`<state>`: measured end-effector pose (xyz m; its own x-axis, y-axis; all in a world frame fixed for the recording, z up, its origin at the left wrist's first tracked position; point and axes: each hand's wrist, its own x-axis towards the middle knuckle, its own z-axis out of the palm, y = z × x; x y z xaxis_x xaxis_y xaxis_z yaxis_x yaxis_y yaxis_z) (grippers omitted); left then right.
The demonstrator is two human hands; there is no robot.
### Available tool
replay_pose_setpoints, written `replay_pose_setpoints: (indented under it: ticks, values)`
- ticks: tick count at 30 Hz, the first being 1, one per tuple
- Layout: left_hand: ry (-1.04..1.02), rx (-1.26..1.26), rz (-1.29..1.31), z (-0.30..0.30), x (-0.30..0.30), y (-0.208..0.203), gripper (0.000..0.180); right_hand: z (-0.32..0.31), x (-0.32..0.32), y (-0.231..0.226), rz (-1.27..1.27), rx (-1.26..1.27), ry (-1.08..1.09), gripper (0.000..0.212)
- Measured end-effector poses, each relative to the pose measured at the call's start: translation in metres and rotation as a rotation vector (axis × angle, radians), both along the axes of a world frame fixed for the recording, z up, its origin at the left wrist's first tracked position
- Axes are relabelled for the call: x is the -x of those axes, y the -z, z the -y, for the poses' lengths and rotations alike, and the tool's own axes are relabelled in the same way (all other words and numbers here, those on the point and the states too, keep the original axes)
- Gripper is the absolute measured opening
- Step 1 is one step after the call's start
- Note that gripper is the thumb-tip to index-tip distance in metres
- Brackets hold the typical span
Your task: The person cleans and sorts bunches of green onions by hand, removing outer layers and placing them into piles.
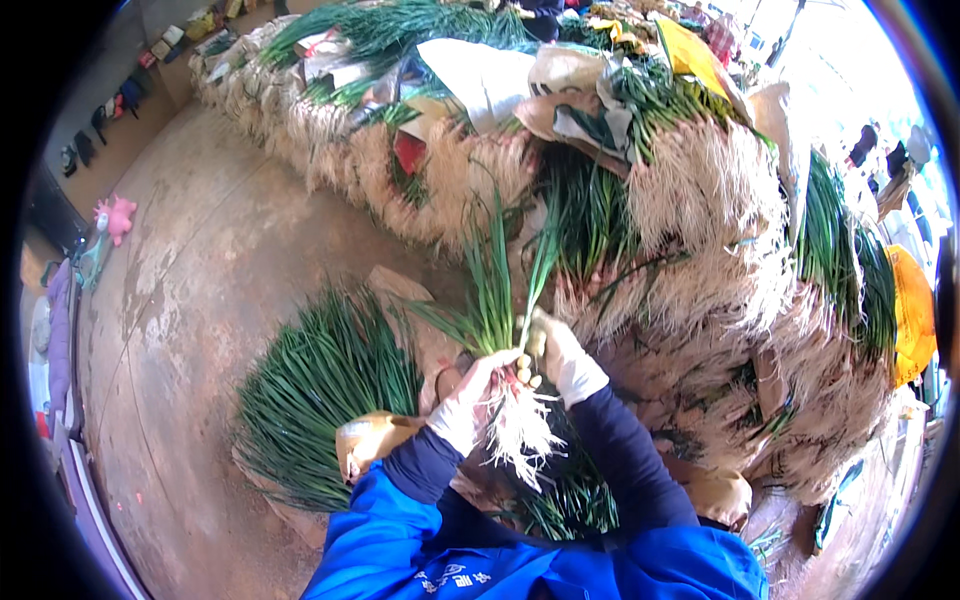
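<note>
My left hand [466, 404], in a white glove, is closed around the lower stems of a bunch of green onions [490, 300]. The green leaves point away from me, and pale, stringy roots hang toward my body. At the right side of the bunch, my gloved right hand [563, 356] has its fingers curled in on a stalk that leans apart from the others. Where the fingers meet the stems is partly hidden. Left of my hands lies a large heap of dark green leaves [325, 400]. More leaves [575, 500] show below, between my forearms.
A long stack of onion bundles [700, 190], roots outward, curves along the far side and right. White sheeting [480, 75] and a yellow bag [910, 315] lie among them. Concrete floor [200, 330] stretches left, with a pink toy [115, 220] near the wall.
</note>
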<state>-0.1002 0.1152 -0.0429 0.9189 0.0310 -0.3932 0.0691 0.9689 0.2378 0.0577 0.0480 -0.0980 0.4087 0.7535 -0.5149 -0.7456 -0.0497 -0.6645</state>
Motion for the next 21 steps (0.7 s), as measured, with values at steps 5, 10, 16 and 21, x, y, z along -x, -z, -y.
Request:
replay_pose_setpoints:
  ticks: [5, 10, 16, 21]
  values:
    - [0.085, -0.073, -0.038, -0.002, 0.007, 0.027, 0.022, 0.02, 0.009, 0.009, 0.905, 0.563, -0.392, 0.028]
    - [0.044, -0.015, 0.013, 0.004, 0.007, -0.001, 0.025, 0.071, -0.039, 0.032, 1.606, 0.947, -0.957, 0.026]
    - [0.044, 0.072, -0.058, 0.007, 0.003, -0.005, 0.017, 0.063, 0.004, -0.097, 1.017, 0.299, -0.517, 0.052]
    - [0.091, 0.166, 0.347, -0.006, -0.005, 0.01, 0.021, 0.072, 0.031, -0.11, 0.592, 0.283, -0.795, 0.042]
